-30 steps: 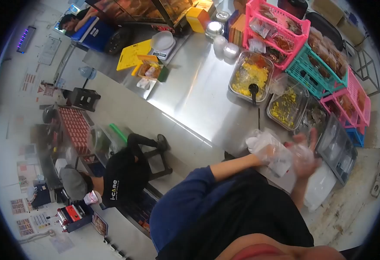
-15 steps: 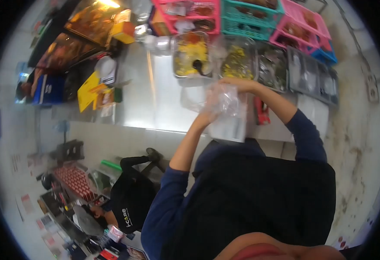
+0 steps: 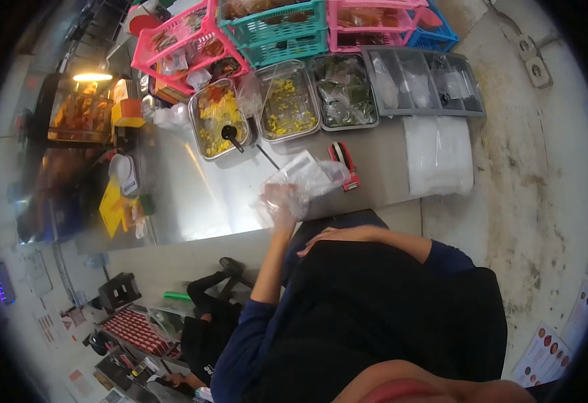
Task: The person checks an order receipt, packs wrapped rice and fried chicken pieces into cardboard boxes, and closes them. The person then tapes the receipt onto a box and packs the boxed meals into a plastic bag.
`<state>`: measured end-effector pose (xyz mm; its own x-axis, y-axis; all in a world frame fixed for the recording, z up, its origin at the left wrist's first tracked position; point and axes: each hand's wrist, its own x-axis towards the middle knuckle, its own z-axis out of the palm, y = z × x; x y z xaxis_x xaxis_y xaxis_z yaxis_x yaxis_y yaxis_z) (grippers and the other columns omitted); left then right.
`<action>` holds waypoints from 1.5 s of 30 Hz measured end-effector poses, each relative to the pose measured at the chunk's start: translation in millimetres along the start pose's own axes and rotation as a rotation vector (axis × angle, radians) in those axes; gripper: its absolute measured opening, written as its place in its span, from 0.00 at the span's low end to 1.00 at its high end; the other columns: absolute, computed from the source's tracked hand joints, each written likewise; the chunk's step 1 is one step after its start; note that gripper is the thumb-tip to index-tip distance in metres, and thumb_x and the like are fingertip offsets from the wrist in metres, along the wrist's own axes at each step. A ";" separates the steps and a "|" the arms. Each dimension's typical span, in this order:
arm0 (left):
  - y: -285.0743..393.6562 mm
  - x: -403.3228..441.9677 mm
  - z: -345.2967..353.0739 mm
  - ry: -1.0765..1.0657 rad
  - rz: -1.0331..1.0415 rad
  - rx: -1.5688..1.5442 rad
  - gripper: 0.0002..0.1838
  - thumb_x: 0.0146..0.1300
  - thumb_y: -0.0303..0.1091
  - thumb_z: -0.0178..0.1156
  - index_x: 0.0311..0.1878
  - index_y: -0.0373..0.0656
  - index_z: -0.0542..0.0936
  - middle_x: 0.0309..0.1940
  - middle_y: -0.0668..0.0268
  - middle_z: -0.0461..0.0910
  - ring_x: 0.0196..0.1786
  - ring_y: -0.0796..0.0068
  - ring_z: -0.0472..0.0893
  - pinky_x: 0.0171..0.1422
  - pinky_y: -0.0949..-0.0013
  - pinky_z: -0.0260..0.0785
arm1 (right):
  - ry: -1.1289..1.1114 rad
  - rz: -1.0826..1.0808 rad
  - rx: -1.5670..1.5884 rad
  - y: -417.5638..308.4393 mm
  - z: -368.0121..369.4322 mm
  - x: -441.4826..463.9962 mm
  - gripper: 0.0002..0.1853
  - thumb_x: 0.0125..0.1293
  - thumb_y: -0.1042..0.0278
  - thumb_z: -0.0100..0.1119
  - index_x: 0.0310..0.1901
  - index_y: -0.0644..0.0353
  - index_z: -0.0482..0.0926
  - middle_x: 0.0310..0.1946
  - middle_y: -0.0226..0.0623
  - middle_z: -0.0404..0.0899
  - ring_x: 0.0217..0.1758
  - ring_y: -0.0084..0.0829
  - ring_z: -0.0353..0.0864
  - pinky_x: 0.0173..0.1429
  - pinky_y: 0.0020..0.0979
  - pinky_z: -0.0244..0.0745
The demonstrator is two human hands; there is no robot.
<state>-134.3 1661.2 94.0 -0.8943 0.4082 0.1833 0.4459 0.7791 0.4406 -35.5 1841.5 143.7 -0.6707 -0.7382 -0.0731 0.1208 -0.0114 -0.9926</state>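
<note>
My left hand (image 3: 282, 196) is over the near edge of the steel table, closed around a crumpled clear plastic bag (image 3: 326, 178). The plastic drapes over the fingers and partly veils them. A flat whitish plastic packet (image 3: 301, 164) lies just beyond that hand. Resting low against my dark apron, my right hand (image 3: 339, 235) has its fingers stretched out and holds nothing. A red and black stapler (image 3: 344, 165) lies on the table to the right of the bag.
Along the back stand a tray of yellow food (image 3: 220, 107) with a black ladle (image 3: 231, 136), a second yellow-food tray (image 3: 287, 101), a leafy-green tray (image 3: 345, 91) and a grey divided box (image 3: 421, 80). Plastic sheets (image 3: 439, 154) hang at right. A co-worker (image 3: 207, 336) sits lower left.
My hands, together at the plastic before, are now apart. The right has dropped back to my apron, while the left stays with the plastic. The view has shifted to the right.
</note>
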 end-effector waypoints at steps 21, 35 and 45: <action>69.2 -8.2 128.3 0.813 -0.681 0.144 0.13 0.49 0.35 0.62 0.39 0.41 0.79 0.35 0.53 0.77 0.44 0.51 0.77 0.48 0.53 0.70 | 1.379 0.719 -1.239 165.4 -458.5 -75.6 0.32 0.54 0.64 0.67 0.53 0.70 0.58 0.33 0.59 0.80 0.37 0.56 0.84 0.41 0.49 0.80; 93.5 -21.1 96.3 0.633 -0.733 -0.272 0.15 0.65 0.37 0.55 0.52 0.42 0.78 0.46 0.57 0.79 0.52 0.60 0.78 0.57 0.57 0.70 | 1.527 0.860 -1.058 154.1 -451.4 -63.3 0.34 0.56 0.64 0.65 0.55 0.69 0.54 0.36 0.63 0.80 0.41 0.56 0.84 0.42 0.50 0.80; 87.1 -19.9 62.5 0.640 -0.454 -0.086 0.10 0.57 0.40 0.60 0.34 0.43 0.78 0.31 0.59 0.79 0.35 0.57 0.80 0.41 0.59 0.72 | 1.776 0.421 -0.979 82.7 -420.8 -113.6 0.32 0.59 0.66 0.64 0.56 0.67 0.54 0.38 0.61 0.79 0.40 0.55 0.84 0.41 0.48 0.83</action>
<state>-75.3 1750.6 73.8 -0.8474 -0.3145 0.4278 0.0512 0.7536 0.6554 -257.3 2208.3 29.2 -0.6056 0.7184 0.3421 0.4807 0.6730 -0.5622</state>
